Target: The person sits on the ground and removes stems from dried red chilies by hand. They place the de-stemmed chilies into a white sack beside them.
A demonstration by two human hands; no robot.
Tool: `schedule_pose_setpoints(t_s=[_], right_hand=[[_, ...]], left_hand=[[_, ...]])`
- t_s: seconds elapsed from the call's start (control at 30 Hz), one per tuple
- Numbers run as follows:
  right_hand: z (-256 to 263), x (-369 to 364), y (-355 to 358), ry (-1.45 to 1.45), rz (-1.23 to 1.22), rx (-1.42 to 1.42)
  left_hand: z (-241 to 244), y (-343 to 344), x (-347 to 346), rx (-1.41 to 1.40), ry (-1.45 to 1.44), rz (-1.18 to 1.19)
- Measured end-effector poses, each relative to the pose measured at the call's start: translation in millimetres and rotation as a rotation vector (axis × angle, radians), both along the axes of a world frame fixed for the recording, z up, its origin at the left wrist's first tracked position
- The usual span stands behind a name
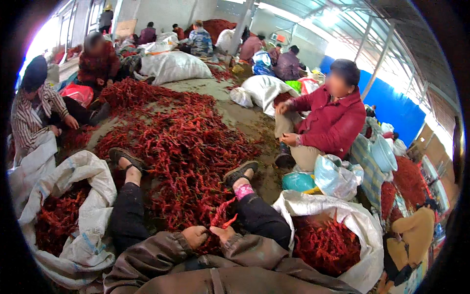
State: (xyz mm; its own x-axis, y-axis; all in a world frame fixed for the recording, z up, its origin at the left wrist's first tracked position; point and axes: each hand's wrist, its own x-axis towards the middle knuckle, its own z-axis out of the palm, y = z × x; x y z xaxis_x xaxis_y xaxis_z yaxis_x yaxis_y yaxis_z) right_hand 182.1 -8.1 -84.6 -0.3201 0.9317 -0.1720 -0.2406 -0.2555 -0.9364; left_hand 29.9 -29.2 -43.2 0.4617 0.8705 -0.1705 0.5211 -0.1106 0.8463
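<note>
A long heap of dried red chili peppers (183,147) lies on the floor between my outstretched legs. My right hand (223,233) grips a few red chili peppers (222,212), whose tips point up and away from me. Close beside it, my left hand (194,236) has its fingers curled in; whether something is pinched inside is hidden. Both hands are low over the near end of the heap. By my right leg stands a white woven sack (371,235), its rim rolled down, with peppers inside. Another rolled-down white sack (99,183) by my left leg also holds peppers.
A person in a red jacket (330,117) sits at the right of the heap. Two people (36,106) sit along its left side. Plastic bags (336,176) lie beyond the right sack. Full white sacks (176,68) and several other seated people are farther back.
</note>
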Motion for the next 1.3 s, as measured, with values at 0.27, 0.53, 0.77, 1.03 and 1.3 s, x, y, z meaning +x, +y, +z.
schedule_pose_setpoints(t_s=[0.27, 0.53, 0.77, 1.03, 1.3], right_hand=[[41.6, 4.2, -5.0, -0.17, 0.087, 0.211], [54.0, 11.4, -10.6, -0.217, 0.088, 0.346], [9.6, 14.9, 9.9, -0.022, 0.381, -0.033], [32.7, 25.4, 8.3, 0.214, -0.175, -0.551], [27.2, 18.5, 6.2, 0.206, -0.241, -0.565]], left_hand=[[14.2, -10.7, 3.3, -0.013, -0.35, -0.029], [13.7, -11.2, 7.8, 0.358, 0.126, 0.098], [24.7, -23.9, -10.7, 0.034, -0.372, -0.003], [-8.3, 24.2, -73.0, 0.24, 0.607, 0.107], [-131.2, 37.5, -28.8, -0.318, 1.088, -0.145]])
